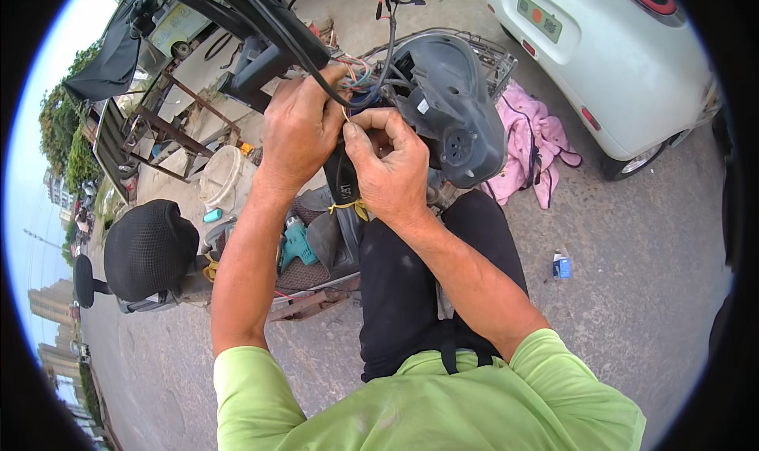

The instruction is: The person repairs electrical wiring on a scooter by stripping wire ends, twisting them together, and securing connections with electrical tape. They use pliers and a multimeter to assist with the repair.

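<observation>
My left hand is closed at the front of a partly dismantled scooter, its fingertips bent round a thin pale wire. Close beside it, my right hand pinches the same wire between thumb and forefinger. Several coloured wires fan out just beyond my fingers, and a thick black cable loops down past them. To the right of my hands hangs a dark plastic scooter panel. Below them, a yellow strip is tied round a black part. The wire's ends are hidden by my fingers.
A teal power drill lies on the scooter's footboard. The black mesh seat is at left, near a white bucket. Pink cloth lies on the ground beside a white car. A small blue box stands at right.
</observation>
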